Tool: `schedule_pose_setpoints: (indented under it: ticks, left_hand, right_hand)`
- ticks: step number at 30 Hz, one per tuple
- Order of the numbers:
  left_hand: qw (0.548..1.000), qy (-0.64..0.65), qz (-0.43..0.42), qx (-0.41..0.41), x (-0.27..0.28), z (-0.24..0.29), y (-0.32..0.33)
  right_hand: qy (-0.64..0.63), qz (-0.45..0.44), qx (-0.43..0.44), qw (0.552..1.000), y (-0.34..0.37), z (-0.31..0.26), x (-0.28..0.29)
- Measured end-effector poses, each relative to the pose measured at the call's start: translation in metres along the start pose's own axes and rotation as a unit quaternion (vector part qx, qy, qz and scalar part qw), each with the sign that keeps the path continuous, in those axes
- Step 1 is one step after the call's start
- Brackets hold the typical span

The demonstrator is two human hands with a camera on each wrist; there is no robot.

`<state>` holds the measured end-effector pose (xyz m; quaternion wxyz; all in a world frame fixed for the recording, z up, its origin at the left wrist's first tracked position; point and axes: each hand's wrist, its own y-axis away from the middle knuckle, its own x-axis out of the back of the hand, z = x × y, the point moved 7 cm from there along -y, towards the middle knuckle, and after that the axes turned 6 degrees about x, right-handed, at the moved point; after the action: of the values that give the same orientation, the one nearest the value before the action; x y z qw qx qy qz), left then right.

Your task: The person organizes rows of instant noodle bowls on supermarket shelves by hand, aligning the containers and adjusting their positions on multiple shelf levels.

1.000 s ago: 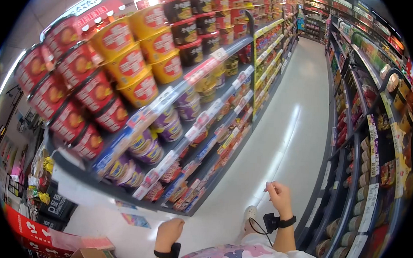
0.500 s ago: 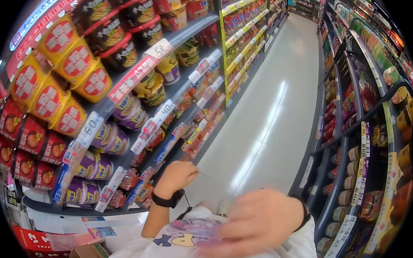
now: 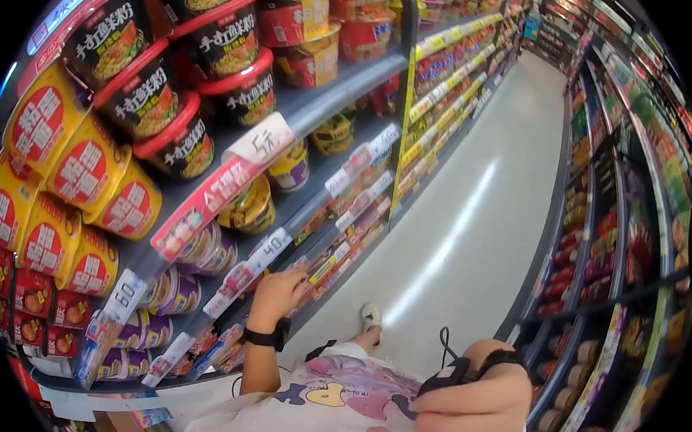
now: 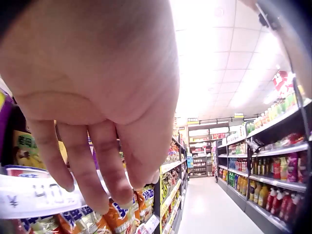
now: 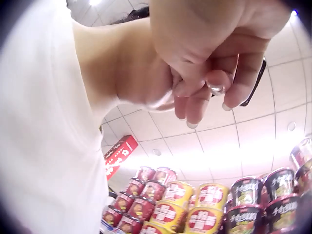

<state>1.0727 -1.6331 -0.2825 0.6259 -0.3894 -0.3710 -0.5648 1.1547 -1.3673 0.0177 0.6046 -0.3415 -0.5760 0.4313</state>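
Left hand (image 3: 275, 300), lower centre, fingers loose near the 40 tag (image 3: 264, 252), right hand (image 3: 469, 406), lower right, loosely curled, both seemingly empty, picking apparently unstarted, noodle cups (image 3: 141, 100) stacked upper left!

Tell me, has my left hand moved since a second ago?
Yes: in the head view, your left hand has risen from below the noodle shelf to just under its 40 price label.

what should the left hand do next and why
Probably reach slightly forward toward the orange packets: the left hand looks empty with its fingers extended, and in the left wrist view those packets show just past its fingertips, by the 40 price label.
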Motion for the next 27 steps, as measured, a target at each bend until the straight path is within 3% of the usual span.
schedule_pose_setpoints:
  ticks: [2,5,8,11,13,15,17,21,25,27]
  left_hand:
    - [0.999,0.014,0.000,0.033,0.002,0.008,-0.039]
    - [0.981,0.080,0.176,-0.025,0.033,0.036,-0.087]
    - [0.958,0.072,0.278,0.001,0.048,0.040,-0.116]
    - [0.942,0.039,0.333,-0.007,0.061,0.042,-0.128]
    - [0.940,-0.038,0.340,0.000,0.068,0.042,-0.135]
    - [0.937,-0.105,0.332,0.024,0.066,0.033,-0.140]
    - [0.932,-0.128,0.338,0.033,0.066,0.031,-0.147]
    - [0.927,-0.133,0.348,0.038,0.063,0.058,-0.156]
    - [0.954,-0.044,0.296,0.031,0.040,0.070,-0.182]
    - [0.959,0.015,0.275,0.067,0.027,0.071,-0.199]
  right_hand:
    - [0.040,0.002,-0.023,0.999,-0.005,0.025,0.002]
    - [0.028,0.009,0.002,1.000,0.002,0.060,0.007]
    - [-0.107,0.032,0.058,0.992,0.026,0.099,0.018]
    - [-0.230,-0.056,-0.008,0.971,0.082,0.159,0.004]
    - [-0.206,-0.150,-0.223,0.941,0.120,0.219,-0.034]
    - [-0.216,-0.150,-0.310,0.914,0.168,0.270,-0.080]
    - [-0.207,-0.195,-0.347,0.894,0.211,0.316,-0.118]
    - [-0.182,-0.105,-0.413,0.886,0.253,0.391,-0.151]
    - [-0.141,0.010,-0.403,0.904,0.261,0.458,-0.180]
    - [-0.122,-0.006,-0.399,0.909,0.267,0.485,-0.203]
